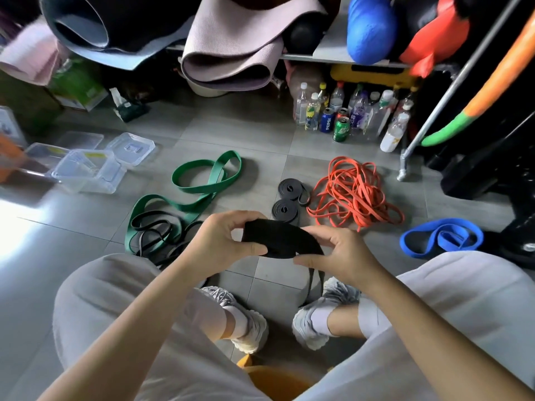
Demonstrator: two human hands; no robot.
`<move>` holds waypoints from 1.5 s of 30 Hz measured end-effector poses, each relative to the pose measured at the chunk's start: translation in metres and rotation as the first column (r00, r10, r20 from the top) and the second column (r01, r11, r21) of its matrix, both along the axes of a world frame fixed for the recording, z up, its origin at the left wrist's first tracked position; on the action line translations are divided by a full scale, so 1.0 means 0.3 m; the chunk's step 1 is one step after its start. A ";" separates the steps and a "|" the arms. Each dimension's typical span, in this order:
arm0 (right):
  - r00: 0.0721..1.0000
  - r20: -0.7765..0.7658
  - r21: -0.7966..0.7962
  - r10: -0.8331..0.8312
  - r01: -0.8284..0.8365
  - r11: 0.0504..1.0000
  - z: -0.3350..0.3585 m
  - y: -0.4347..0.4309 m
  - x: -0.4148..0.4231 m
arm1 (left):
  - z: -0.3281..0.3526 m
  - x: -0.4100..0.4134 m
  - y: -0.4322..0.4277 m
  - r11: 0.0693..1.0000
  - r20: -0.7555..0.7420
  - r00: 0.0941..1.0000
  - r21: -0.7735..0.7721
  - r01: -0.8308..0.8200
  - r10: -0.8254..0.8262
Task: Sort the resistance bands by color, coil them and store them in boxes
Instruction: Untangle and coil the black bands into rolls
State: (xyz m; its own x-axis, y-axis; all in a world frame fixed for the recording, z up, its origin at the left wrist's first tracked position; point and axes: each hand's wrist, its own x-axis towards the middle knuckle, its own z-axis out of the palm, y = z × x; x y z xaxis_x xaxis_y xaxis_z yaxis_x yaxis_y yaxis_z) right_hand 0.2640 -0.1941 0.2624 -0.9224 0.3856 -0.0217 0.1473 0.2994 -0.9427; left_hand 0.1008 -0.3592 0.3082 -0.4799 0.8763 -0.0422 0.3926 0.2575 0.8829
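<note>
Between my knees I hold a partly coiled black band (279,238). My left hand (223,241) grips its left side and my right hand (337,253) pinches its right side; the loose tail hangs down toward my shoes. Two finished black coils (285,209) (289,189) lie on the floor just beyond. Green bands (207,176) lie to the left, with thin black bands (153,231) tangled over their near end. A heap of orange bands (353,191) sits to the right, and a blue band (441,237) lies further right. Clear plastic boxes (86,170) stand at far left.
Bottles and cans (344,114) stand under a shelf at the back. Rolled mats (231,50) hang over the shelf edge. A metal rack leg (405,160) and dark equipment (492,169) stand at the right. I sit on an orange stool (275,380) on the grey tile floor.
</note>
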 end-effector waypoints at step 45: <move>0.999 0.031 0.084 -0.039 0.036 0.996 0.058 -0.053 -0.006 | 0.004 0.084 -0.048 0.986 -0.180 0.974 -0.074 -0.150 0.135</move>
State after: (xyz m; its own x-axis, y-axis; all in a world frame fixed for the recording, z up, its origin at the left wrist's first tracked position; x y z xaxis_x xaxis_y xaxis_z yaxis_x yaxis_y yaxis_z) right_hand 0.2623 -0.2099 0.2799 -0.9065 0.4219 -0.0175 0.1899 0.3703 -0.9093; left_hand 0.1260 -0.3738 0.3095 -0.6061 0.7952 -0.0197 0.4918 0.3941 0.7764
